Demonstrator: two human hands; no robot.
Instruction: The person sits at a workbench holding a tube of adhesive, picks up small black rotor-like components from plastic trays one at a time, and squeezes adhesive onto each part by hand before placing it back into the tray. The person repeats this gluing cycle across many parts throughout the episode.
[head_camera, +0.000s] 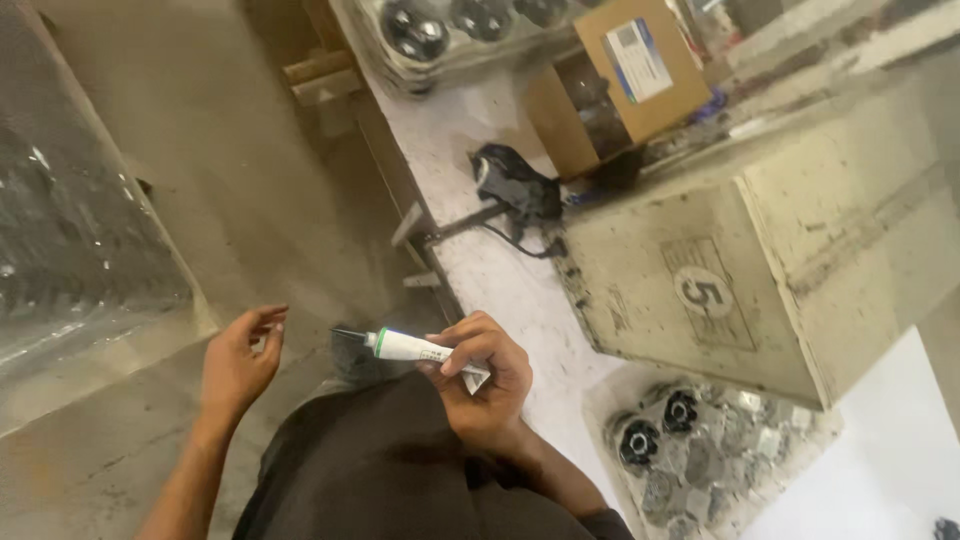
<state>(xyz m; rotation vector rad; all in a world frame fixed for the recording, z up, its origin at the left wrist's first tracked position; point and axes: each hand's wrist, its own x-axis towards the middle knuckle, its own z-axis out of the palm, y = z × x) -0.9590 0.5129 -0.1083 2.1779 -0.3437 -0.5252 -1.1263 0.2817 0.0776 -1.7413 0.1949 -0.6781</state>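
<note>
My right hand (482, 378) grips a small white tube (415, 348) with a green collar and a thin dark nozzle pointing left. It is held over my lap, just off the edge of the white workbench (500, 275). My left hand (240, 358) hovers to the left of the tube's tip, fingers loosely curled and apart, holding nothing. A short gap separates it from the nozzle.
A large worn beige box (800, 250) sits on the bench at right. Below it lies a tray (720, 460) of black round parts. A dark tool with a cable (515, 190), an open cardboard carton (620, 80) and another tray (460, 30) stand farther back. Concrete floor (200, 150) at left.
</note>
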